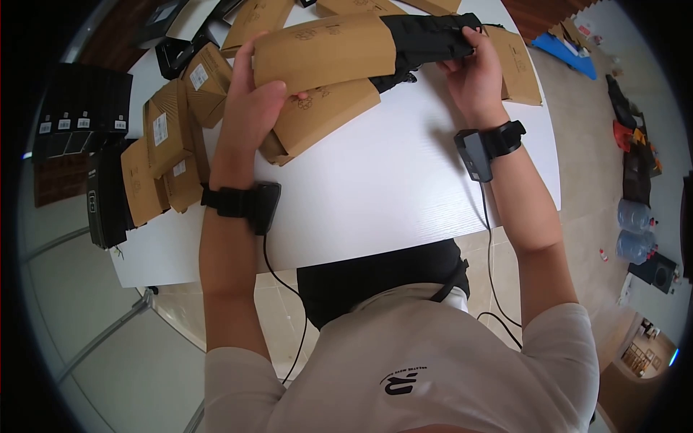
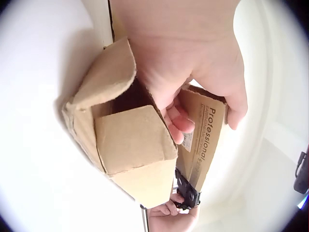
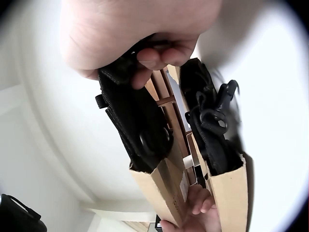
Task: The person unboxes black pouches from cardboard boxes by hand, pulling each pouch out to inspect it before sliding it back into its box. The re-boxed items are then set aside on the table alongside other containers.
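Above the table's far side, my left hand (image 1: 253,108) grips one end of a brown cardboard box (image 1: 325,54), printed "Professional" on the side in the left wrist view. A black fabric article (image 1: 433,40) with webbing and loops sticks far out of the box's other end. My right hand (image 1: 476,79) pinches its free end, fingers curled round it in the right wrist view. The part inside the box is hidden. Just below lies a second cardboard box (image 1: 332,112), its near flaps (image 2: 104,77) open. Another black fabric article (image 3: 205,121) with a plastic clip pokes from its far end.
Cardboard boxes (image 1: 155,148) are piled at the left table edge, beside black boxes (image 1: 105,195). More boxes (image 1: 256,25) lie along the back, and one (image 1: 520,68) is at the right. Cables (image 1: 485,209) hang from the wrist cameras across the white table (image 1: 390,180).
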Motion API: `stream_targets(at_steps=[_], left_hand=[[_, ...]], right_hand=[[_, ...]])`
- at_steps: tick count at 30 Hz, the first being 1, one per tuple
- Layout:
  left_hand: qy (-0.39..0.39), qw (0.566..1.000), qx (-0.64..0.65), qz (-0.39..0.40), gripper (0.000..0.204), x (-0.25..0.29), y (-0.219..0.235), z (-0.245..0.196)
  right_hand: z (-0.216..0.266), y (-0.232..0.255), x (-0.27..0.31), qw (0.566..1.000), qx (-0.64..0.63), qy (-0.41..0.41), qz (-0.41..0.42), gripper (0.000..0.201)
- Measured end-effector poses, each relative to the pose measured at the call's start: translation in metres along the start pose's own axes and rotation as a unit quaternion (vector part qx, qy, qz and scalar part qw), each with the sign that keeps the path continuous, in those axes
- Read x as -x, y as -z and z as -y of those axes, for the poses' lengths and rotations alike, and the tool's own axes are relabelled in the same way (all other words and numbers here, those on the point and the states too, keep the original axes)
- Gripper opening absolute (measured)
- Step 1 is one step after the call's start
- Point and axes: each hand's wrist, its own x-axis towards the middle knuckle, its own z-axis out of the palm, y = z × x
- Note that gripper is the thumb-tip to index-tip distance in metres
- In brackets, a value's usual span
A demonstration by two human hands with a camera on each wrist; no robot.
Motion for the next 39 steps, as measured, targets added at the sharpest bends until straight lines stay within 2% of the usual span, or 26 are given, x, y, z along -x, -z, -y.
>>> stream_targets(at_steps=[4,7,9,10,12,16,18,24,28,30,33,35,36,37,39], left_hand=[[-0.006,0.998,0.056,0.006,0.065,-0.001,0.007,0.005],[-0.017,0.999,-0.043,0.028,0.066,0.001,0.012,0.007],[-0.003,1.000,-0.028,-0.010,0.067,0.001,0.003,0.007],[0.001,1.000,-0.026,-0.013,0.067,0.001,0.006,0.009],[-0.028,0.997,0.077,-0.004,0.078,-0.002,0.013,0.014],[-0.020,0.995,0.100,-0.013,0.081,-0.002,0.013,0.017],[-0.013,0.996,0.028,0.088,0.058,-0.005,0.035,0.020],[-0.008,0.987,0.113,0.117,0.051,-0.005,0.056,0.030],[-0.006,0.990,0.102,0.101,0.053,-0.003,0.046,0.024],[-0.013,0.994,0.039,0.097,0.059,-0.004,0.034,0.017],[-0.024,0.997,-0.010,0.067,0.066,-0.003,0.029,0.015],[-0.013,0.997,0.039,0.065,0.072,-0.005,0.014,0.011],[-0.006,0.994,0.088,0.062,0.084,-0.007,0.009,0.010],[-0.004,0.994,0.088,0.063,0.084,-0.007,0.012,0.012],[-0.011,0.996,-0.044,0.070,0.068,-0.007,0.025,0.016]], right_hand=[[0.002,-0.008,0.002,1.000,-0.017,-0.017,-0.012,0.014],[0.008,-0.009,0.004,0.993,-0.089,-0.079,-0.017,0.017],[0.005,0.006,-0.001,0.986,-0.143,-0.071,0.055,0.022],[0.015,-0.032,0.011,0.989,-0.108,-0.074,-0.061,0.026],[0.014,-0.030,0.011,0.991,-0.101,-0.067,-0.061,0.026],[0.012,-0.028,0.009,0.995,-0.085,-0.038,-0.042,0.026],[0.011,-0.028,0.010,0.996,-0.082,-0.024,-0.032,0.025],[0.009,-0.030,0.010,0.998,-0.062,-0.015,0.024,0.023],[0.004,-0.021,0.007,0.999,-0.039,-0.023,0.024,0.021],[0.002,-0.018,0.006,0.999,-0.029,-0.024,0.017,0.020],[0.001,-0.026,0.010,0.999,0.025,-0.006,-0.036,0.018],[0.002,-0.030,0.012,0.996,0.019,-0.020,0.085,0.019],[0.003,-0.032,0.014,0.996,0.018,-0.019,0.083,0.019],[0.004,-0.039,0.019,0.995,0.035,-0.037,0.087,0.022],[0.001,-0.038,0.022,0.993,0.050,-0.052,0.089,0.024]])
